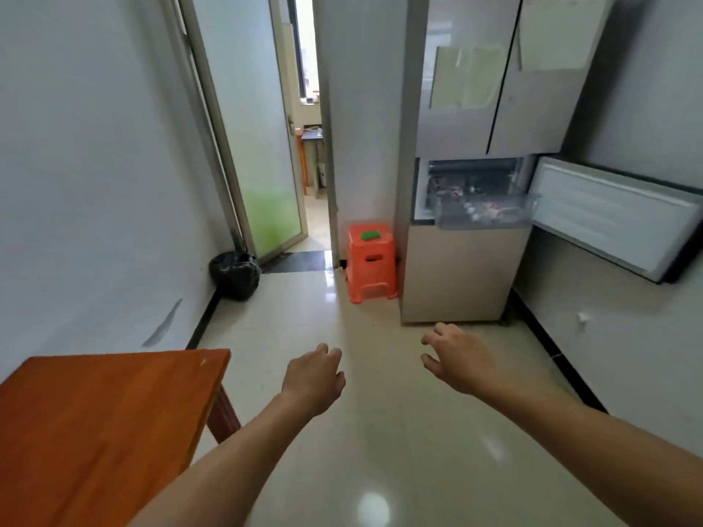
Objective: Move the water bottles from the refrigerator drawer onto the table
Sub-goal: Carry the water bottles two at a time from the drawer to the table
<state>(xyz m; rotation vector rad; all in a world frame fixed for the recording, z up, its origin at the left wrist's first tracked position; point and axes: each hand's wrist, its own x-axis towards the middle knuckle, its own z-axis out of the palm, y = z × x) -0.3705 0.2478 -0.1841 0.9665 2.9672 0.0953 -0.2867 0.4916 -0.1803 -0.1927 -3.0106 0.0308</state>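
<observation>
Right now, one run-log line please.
left hand empty | right hand empty | drawer open | table bare

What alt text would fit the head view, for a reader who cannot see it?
Two empty hands, left and right, reach over the floor toward a fridge whose drawer is pulled out. A table stands at the left.

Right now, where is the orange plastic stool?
In the head view, the orange plastic stool stands on the floor right of centre, against the refrigerator's left side, just right of the open doorway.
</observation>
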